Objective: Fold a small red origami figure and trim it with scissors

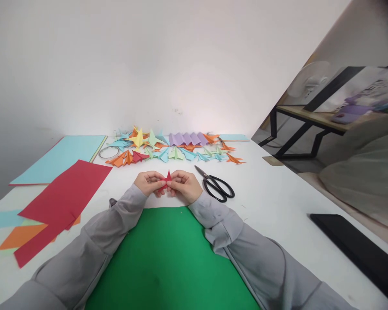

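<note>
A small folded red paper piece (pixel 168 177) with a pointed tip sticking up is held between both hands, above the far edge of a green sheet (pixel 174 258). My left hand (pixel 150 183) pinches its left side with thumb and fingers. On the other side my right hand (pixel 183 185) grips it the same way, the fingertips of both hands nearly touching. Black-handled scissors (pixel 217 185) lie just right of my right hand, blades pointing up and left. Behind the hands, several folded paper shapes (pixel 175 153) in orange, green, blue, yellow and red lie in rows.
Red sheets (pixel 66 189) and orange and blue strips lie at the left, near a large light blue sheet (pixel 60 155). A purple pleated paper (pixel 188 138) sits by the wall. A black flat object (pixel 358 254) lies at the right edge. Beyond stands a shelf (pixel 313 116).
</note>
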### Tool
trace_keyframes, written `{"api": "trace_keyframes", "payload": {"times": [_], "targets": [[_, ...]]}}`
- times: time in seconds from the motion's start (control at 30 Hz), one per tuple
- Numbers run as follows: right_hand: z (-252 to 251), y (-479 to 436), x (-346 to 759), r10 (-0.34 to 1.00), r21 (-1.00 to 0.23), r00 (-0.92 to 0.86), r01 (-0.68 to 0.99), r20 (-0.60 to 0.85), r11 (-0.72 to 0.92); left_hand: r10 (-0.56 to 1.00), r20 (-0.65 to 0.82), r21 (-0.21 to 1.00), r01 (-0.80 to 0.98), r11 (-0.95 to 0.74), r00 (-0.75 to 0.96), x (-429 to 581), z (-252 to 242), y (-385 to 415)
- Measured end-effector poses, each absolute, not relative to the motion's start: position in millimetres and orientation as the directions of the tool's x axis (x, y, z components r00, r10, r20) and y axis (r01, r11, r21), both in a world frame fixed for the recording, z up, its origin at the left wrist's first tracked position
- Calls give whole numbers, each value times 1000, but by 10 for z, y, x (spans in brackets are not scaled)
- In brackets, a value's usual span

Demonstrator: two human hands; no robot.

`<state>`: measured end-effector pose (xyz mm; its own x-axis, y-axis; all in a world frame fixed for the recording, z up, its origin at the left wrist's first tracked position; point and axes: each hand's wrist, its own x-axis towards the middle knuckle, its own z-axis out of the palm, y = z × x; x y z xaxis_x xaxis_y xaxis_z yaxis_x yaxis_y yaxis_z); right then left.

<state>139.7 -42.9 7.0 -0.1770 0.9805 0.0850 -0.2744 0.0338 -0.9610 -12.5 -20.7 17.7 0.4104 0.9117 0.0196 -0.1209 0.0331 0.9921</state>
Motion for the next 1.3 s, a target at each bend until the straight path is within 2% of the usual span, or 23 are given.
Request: {"api": "trace_keyframes", "payload": {"times": [0.27,0.43,0.67,0.83,1.1,1.3], "targets": [[55,-424,1388,978,-956,-196,-293,69,9,924,99,986,-163,-40,370,-117,162,-223],[70,-430,1397,979,-954,-188,-299,82,22,914,35,982,-184,43,404,-125,169,-208],[75,-442,1399,979,-959,-189,-282,71,15,920,5,981,-181,71,391,-106,160,-223],[90,-444,1384,984,-963,-134,-257,120,82,937,-18,967,-231,105,349,-98,179,-234],[103,-432,1387,986,-944,-111,-318,128,87,924,-169,919,-285,274,342,-78,179,-204],[70,-438,1366,992,-923,-75,-379,105,69,920,-149,907,-321,274,363,-65,186,-206]]}}
